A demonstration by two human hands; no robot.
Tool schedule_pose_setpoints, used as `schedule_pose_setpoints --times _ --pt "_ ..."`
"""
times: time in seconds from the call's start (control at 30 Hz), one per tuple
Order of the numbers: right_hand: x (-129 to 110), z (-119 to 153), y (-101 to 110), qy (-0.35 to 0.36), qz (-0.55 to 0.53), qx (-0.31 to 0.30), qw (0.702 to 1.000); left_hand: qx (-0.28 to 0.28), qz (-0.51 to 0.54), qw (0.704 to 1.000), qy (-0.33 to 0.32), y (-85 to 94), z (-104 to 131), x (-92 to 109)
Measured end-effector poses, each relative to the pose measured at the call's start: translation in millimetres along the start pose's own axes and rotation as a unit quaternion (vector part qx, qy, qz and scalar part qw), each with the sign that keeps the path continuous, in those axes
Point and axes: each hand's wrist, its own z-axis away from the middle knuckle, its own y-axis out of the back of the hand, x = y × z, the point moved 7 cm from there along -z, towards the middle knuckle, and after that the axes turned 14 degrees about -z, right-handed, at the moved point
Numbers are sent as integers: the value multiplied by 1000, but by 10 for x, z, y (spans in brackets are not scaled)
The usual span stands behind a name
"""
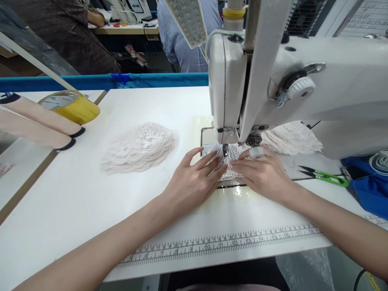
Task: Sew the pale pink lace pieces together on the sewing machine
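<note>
A piece of white lace (230, 176) lies under the needle and presser foot (224, 149) of a white sewing machine (230, 81). My left hand (198, 178) rests on the lace's left side, fingers spread and stretched out. From the right, my right hand (262, 171) lies with its fingers extended flat on the lace's other edge. A whitish band (256, 152) sits around one of its fingers. To the left is a stack of lace pieces (139, 147). More lace (292, 138) lies behind my right hand, partly hidden by the machine.
Green-handled thread snips (327, 176) and blue fabric (371, 190) lie at the right. A yellow tape roll (74, 107) and two padded rods (39, 121) are at the left. A ruler strip (218, 244) runs along the table's front edge. Other people sit beyond.
</note>
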Motion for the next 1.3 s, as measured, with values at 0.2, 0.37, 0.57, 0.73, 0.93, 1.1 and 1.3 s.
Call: schedule_pose_setpoints --times 0.2,0.37,0.57,0.73,0.93,1.1,1.3 --pt "78 1 -54 4 53 -2 999 16 -2 1000 6 -51 -43 -74" --pt "36 -22 -67 9 73 -3 997 46 20 998 26 -38 -61 -87" --pt "176 -9 -37 -91 -13 35 995 -27 198 970 139 -203 -136 -238" --pt "337 17 -75 -193 -47 21 980 -56 337 918 199 -261 -165 -348" --pt "274 21 -39 -162 -79 30 983 -41 304 938 162 -204 -135 -303" --pt "83 41 -28 -72 -87 -5 994 47 85 995 15 11 -32 -36" --pt "-36 54 -8 -11 -38 2 999 36 -21 998 -37 46 71 115"
